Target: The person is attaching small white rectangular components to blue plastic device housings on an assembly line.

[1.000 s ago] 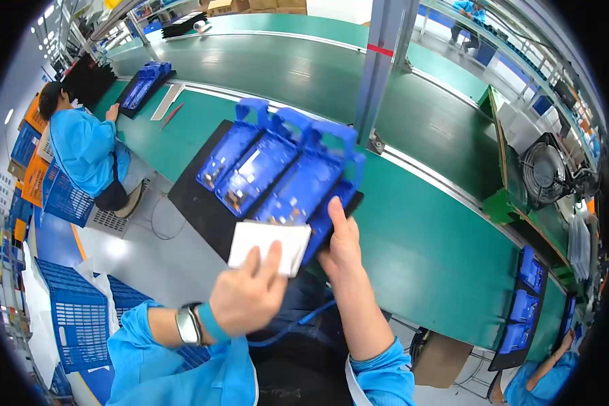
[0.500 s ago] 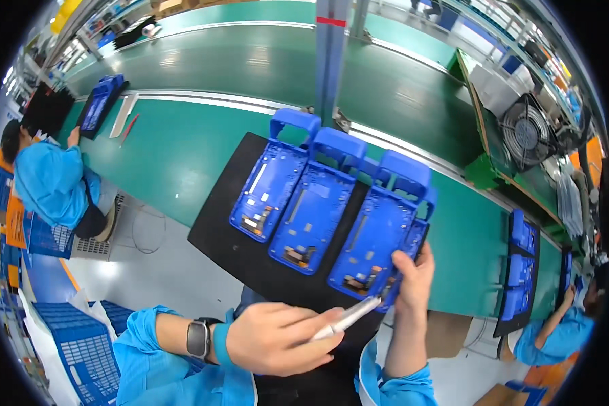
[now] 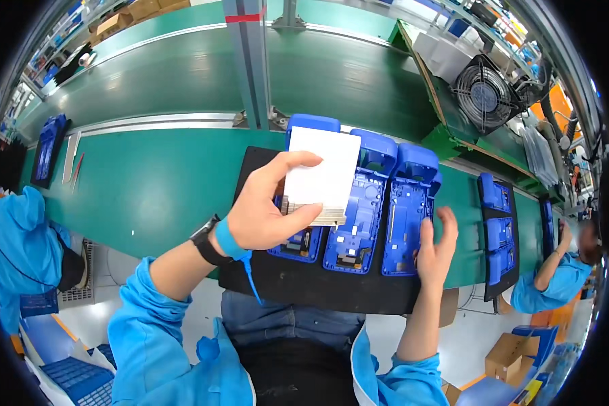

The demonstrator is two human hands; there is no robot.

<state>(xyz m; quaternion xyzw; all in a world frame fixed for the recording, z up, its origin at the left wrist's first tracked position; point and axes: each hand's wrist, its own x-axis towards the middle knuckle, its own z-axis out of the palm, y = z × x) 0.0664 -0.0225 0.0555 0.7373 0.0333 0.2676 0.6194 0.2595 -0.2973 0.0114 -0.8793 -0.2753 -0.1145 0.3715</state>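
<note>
My left hand (image 3: 260, 210) is closed on a stack of thin white rectangular plates (image 3: 321, 172), its lower edge showing several layers. The stack is held above the leftmost blue plastic housing (image 3: 299, 245) and hides most of it. To its right lie a middle blue housing (image 3: 354, 223) and a right blue housing (image 3: 407, 220), open side up, with small parts inside and hollow frames at their far ends. All three rest on a black mat (image 3: 318, 291). Beside the right housing, my right hand (image 3: 438, 250) is open, thumb and fingers apart, with nothing in it.
A metal post (image 3: 249, 74) rises behind the green bench (image 3: 162, 183). A fan (image 3: 484, 95) stands at the far right. Another black mat with blue housings (image 3: 499, 233) lies right, near a co-worker (image 3: 555, 281). A second co-worker (image 3: 24, 237) sits left, near another housing (image 3: 49, 145).
The black mat has turned straighter and shifted right along the bench. My left hand has risen over the leftmost housing, bringing the stack's white face into view. My right hand has let go at the right edge.
</note>
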